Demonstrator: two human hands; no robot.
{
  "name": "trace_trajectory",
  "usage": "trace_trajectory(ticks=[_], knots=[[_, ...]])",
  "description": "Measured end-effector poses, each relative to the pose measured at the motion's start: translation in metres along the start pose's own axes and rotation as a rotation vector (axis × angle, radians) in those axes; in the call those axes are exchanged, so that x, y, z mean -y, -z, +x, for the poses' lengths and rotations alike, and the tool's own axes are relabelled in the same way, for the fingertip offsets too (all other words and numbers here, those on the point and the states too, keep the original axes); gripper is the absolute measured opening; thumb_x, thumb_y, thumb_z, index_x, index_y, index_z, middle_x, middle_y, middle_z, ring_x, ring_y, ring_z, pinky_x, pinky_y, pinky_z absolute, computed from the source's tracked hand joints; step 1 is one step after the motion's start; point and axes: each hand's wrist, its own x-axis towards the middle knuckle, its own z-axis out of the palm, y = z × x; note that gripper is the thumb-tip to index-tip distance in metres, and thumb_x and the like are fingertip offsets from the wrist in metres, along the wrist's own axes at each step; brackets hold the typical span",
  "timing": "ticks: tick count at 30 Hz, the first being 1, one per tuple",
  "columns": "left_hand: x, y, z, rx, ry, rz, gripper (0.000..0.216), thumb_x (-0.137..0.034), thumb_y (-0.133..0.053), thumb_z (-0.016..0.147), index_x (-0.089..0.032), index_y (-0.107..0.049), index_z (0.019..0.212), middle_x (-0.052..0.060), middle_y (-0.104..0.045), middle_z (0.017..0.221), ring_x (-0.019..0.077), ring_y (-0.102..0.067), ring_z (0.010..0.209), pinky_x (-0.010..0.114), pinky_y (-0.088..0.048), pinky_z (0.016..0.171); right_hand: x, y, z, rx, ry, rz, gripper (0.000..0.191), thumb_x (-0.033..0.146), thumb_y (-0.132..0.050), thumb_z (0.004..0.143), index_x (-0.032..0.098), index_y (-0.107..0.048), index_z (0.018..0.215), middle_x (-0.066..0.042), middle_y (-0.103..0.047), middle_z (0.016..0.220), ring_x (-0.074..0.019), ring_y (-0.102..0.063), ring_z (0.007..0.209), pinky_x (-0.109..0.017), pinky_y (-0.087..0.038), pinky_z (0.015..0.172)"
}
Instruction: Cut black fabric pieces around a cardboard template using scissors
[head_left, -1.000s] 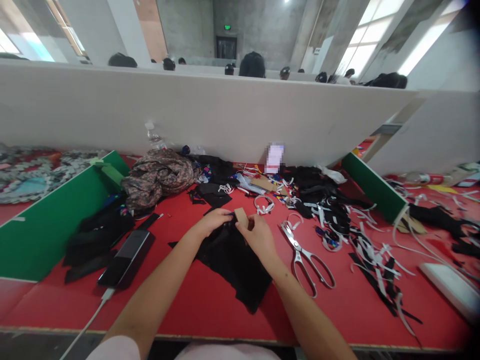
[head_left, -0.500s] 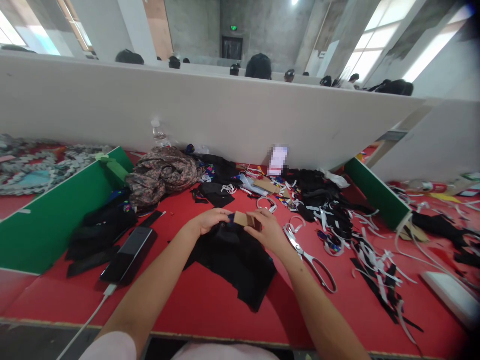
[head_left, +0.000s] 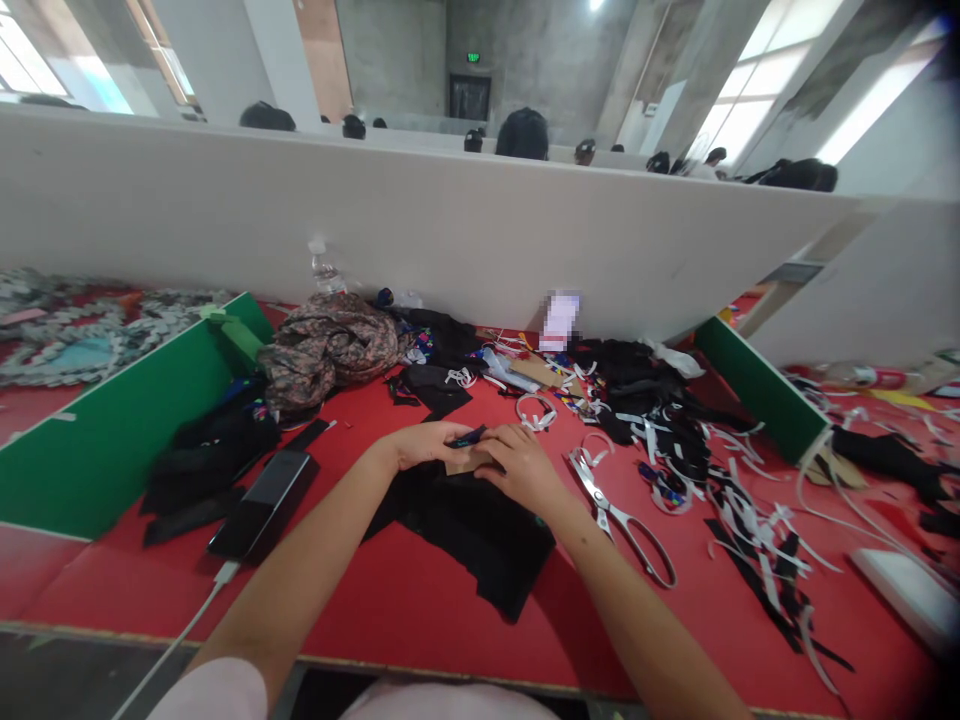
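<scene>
Head view: black cloth (head_left: 495, 550) lies on the red table (head_left: 375, 620), nearest the wearer. At the cloth's far edge, left hand (head_left: 424, 443) is pinching it, right hand (head_left: 525, 467) is gripping a small cardboard piece (head_left: 463, 461). Silver scissors (head_left: 598, 494) sit right of the cloth; beyond it, leftward, a patterned bundle (head_left: 330, 350), then a clear bottle (head_left: 326, 272).

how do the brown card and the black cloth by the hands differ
The brown card is small, the black cloth much larger. The card looks flat and stiff, the cloth limp. The card is at the right hand; the cloth spreads over the red table.
</scene>
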Motion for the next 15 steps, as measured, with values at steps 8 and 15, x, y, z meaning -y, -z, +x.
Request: trace_trajectory(ticks=[8, 15], knots=[[-0.017, -0.006, -0.010, 0.083, 0.050, 0.235, 0.051, -0.018, -0.062, 0.062, -0.020, -0.053, 0.112, 0.001, -0.061, 0.101, 0.0180, -0.055, 0.092, 0.026, -0.041, 0.076, -0.016, 0.007, 0.003, 0.090, -0.299, 0.545, 0.063, 0.036, -0.069, 0.065, 0.022, -0.044, 0.120, -0.007, -0.051, 0.116, -0.0202, -0.050, 0.103, -0.032, -0.041, 0.084], [-0.019, -0.006, -0.005, 0.115, 0.028, 0.482, 0.035, -0.019, -0.059, 0.061, -0.018, -0.053, 0.095, -0.001, -0.056, 0.088, 0.0152, -0.053, 0.084, 0.022, -0.040, 0.069, -0.022, 0.011, 0.002, 0.304, -0.405, 0.631, 0.029, 0.037, -0.067, 0.064, 0.017, -0.059, 0.083, 0.004, -0.053, 0.070, -0.0112, -0.048, 0.062, -0.020, -0.035, 0.053]])
